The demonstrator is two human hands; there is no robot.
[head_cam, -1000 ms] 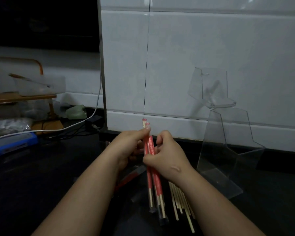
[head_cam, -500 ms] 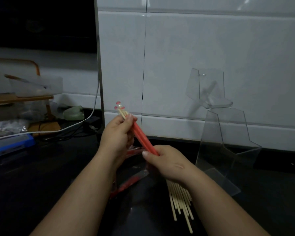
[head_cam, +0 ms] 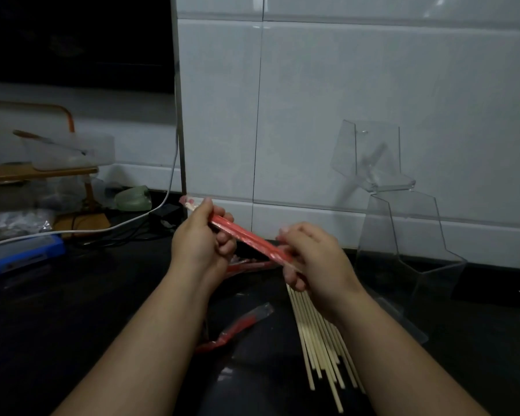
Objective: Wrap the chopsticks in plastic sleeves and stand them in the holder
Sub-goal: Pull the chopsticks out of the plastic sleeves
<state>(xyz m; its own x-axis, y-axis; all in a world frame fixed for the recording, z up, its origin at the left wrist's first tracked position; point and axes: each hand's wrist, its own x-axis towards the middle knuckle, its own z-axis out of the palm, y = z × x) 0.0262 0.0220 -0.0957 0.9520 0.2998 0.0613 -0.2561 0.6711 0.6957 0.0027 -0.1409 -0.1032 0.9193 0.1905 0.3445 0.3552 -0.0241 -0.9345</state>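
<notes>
Since a moment ago the sleeved chopsticks (head_cam: 246, 240) have tipped flatter above the worktop (head_cam: 72, 325), left hand (head_cam: 200, 238) gripping the top end, right hand (head_cam: 311, 259) pinching the lower, likely to seat them snugly before the nearby holder (head_cam: 403, 241)

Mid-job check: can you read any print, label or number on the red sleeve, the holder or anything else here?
No text can be read.
red sleeve: too blurred to tell any print.
clear holder: no marks seen.
blue box at left: too dim and small to read.
</notes>
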